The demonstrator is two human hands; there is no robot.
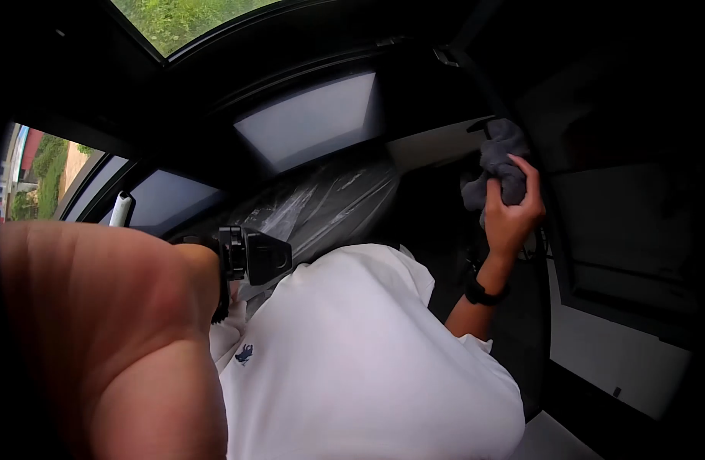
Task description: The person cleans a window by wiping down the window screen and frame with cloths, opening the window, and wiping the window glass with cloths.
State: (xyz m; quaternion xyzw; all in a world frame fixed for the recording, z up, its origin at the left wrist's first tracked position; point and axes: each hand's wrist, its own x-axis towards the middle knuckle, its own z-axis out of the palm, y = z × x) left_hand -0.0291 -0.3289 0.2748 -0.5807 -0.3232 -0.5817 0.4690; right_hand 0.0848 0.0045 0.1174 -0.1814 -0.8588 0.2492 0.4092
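At the upper right, my right hand (512, 216) is closed on a crumpled grey cloth (504, 149), which lies against a dark surface. A black band (487, 291) circles that wrist. Bare skin of my left arm or hand (115, 307) fills the left side, very close to the camera. None of the left fingers show, so what that hand holds or touches is hidden. Beside this skin is a black strapped device (253, 254) with a blocky end.
Around me is a dark vehicle interior. Clear plastic film covers a dark seat-like surface (329, 203). Greenery shows through the top window (188, 23) and the left window (42, 172). A pale panel (613, 356) is at the lower right. My white shirt (360, 353) fills the lower middle.
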